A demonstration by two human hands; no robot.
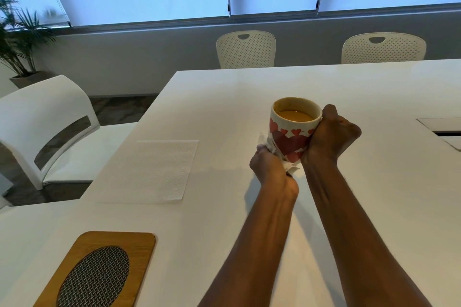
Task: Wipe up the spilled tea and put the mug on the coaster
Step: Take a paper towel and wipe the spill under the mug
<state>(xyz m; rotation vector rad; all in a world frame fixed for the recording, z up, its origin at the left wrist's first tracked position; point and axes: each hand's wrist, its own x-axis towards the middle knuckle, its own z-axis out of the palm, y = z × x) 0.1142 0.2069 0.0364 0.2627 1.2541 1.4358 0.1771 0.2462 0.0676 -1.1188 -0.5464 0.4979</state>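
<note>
A white mug point(291, 132) with red hearts holds orange-brown tea and is lifted a little above the white table point(249, 87). My right hand point(329, 137) grips the mug on its right side. My left hand point(268, 166) is closed on a crumpled white paper towel point(274, 149) and presses it against the mug's lower left side and base. A wooden coaster point(139, 254) with a dark woven oval inset lies at the near left of the table. I cannot make out any spilled tea on the table.
A flat unfolded paper towel point(149, 172) lies left of the mug. A recessed cable hatch point(441, 129) sits at the right edge. A white chair point(50, 127) stands at the left, two perforated chairs point(245, 50) behind the table, and a plant point(17, 35) at far left.
</note>
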